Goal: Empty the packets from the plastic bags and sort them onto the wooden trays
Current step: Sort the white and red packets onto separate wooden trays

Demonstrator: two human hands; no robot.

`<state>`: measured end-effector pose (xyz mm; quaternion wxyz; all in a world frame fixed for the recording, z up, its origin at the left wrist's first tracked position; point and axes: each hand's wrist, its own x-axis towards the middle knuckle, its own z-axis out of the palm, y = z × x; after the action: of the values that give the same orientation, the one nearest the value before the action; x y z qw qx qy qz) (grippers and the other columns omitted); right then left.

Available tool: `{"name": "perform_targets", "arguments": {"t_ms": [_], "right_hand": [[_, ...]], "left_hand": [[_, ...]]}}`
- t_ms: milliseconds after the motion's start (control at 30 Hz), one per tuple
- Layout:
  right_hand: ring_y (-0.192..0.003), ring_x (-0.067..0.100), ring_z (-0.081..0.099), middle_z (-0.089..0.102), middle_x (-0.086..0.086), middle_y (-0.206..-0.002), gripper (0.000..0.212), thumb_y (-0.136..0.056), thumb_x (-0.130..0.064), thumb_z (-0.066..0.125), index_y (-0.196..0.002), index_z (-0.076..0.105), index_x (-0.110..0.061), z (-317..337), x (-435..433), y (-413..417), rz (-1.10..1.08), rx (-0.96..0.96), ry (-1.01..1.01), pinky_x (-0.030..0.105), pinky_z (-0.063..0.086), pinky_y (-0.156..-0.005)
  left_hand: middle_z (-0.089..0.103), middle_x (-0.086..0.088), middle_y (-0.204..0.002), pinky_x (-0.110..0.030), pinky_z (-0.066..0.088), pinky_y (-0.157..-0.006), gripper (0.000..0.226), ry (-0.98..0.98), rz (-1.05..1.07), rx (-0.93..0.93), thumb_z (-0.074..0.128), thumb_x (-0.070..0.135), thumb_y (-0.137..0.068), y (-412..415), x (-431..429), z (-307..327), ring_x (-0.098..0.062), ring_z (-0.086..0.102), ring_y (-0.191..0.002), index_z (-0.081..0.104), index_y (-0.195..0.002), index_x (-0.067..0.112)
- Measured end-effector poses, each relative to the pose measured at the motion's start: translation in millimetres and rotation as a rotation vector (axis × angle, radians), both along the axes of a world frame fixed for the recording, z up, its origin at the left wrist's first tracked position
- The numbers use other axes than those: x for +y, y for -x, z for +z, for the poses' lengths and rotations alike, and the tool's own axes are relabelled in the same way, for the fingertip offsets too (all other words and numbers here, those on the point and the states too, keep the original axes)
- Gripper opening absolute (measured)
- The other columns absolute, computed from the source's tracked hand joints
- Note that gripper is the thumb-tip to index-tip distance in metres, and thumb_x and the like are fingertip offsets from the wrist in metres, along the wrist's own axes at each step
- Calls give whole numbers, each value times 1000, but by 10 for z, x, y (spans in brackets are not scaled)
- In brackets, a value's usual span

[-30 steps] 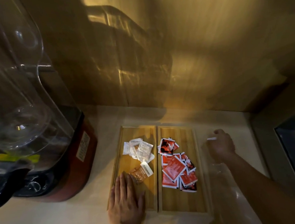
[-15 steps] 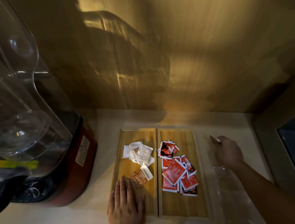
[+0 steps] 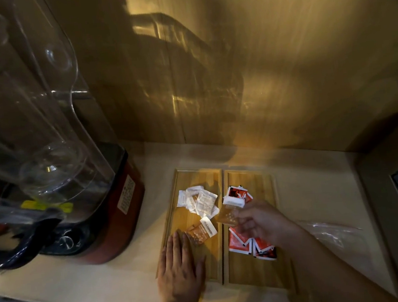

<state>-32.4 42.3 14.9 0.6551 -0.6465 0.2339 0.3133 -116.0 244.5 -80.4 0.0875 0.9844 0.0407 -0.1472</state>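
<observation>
An orange packet [image 3: 229, 215] is held in the right hand [image 3: 258, 221] above the seam between the two wooden trays [image 3: 227, 266].

It is best laid on the left tray beside its matching packet [image 3: 200, 232]; the left hand [image 3: 180, 272], its grip flat and empty, steadies that tray. An emptied plastic bag [image 3: 331, 232] lies on the pale bench [image 3: 313, 187], a blender [image 3: 46, 168] at the left.

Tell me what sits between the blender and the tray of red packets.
In the head view, the left wooden tray lies between the blender and the right tray, holding white packets and an orange packet.
</observation>
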Motion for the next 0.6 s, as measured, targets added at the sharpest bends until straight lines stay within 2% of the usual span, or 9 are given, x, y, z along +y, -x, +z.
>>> {"name": "perform_targets", "arguments": {"t_ms": [67,167,200,267,333,433,600], "right_hand": [[-51,17,59,67,13,-72,8,-85,-5,58,-91,60,0,-28,154,53,33,56,-23,24,41,-45],[-45,13,56,67,5,-59,4,-84,-7,59,-84,62,-5,-52,318,82,62,65,-69,22,36,-43],[-46,14,58,67,4,-61,4,-84,-7,60,-85,63,-5,-52,353,68,64,57,-99,23,37,-44],[-51,16,62,70,8,-74,7,-83,-9,61,-89,63,-6,-40,394,44,64,49,-141,23,40,-45],[-54,16,61,68,10,-80,4,-84,-8,60,-86,62,-8,-38,386,52,70,14,-67,23,41,-45],[-55,17,55,65,10,-78,6,-84,-8,58,-80,62,-10,-90,271,105,46,-31,53,23,40,-45],[-47,16,53,65,11,-70,7,-83,-6,57,-78,62,-5,-177,-146,239,-64,-58,160,22,35,-44]], "left_hand": [[56,-10,-135,-32,14,-110,77,9,6,0,8,59,-89,7,-2,17,-25,55,-124,49,-132,11],[57,-10,-134,-28,5,-111,77,10,6,-11,7,58,-89,7,-14,56,-25,55,-124,51,-131,11],[57,-10,-134,-28,5,-111,76,4,5,-10,8,58,-89,5,-17,67,-24,55,-124,51,-131,11],[57,-9,-134,-31,14,-110,75,-9,9,-5,9,58,-90,13,-21,69,-24,55,-123,51,-131,12],[57,-9,-134,-33,21,-107,75,-11,17,-19,9,58,-89,25,-23,51,-24,55,-123,51,-131,11],[59,-8,-133,-33,31,-110,77,10,36,-21,7,59,-89,15,-27,62,-24,56,-122,52,-129,11],[62,-13,-127,-32,20,-104,80,27,57,-43,6,59,-89,15,-22,104,-29,59,-118,53,-128,7]]}}
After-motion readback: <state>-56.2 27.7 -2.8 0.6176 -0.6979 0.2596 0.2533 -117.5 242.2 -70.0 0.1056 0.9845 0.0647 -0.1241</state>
